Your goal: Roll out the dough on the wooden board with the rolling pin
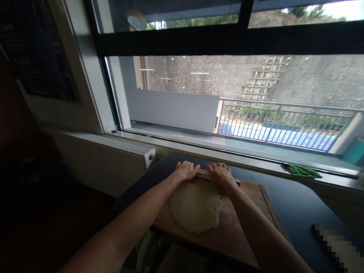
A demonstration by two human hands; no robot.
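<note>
Board (253, 197), rolling pin (203, 174) half-hidden under hands (187, 170)

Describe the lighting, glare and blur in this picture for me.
Head view: daylight through the window is bright, while the radiator and the lower left sit in shadow; head view: pale streaks look like reflections on the glass; head view: the rolled-out dough looks soft, with little surface texture; head view: a pixelated patch hides detail at lower right.
</note>
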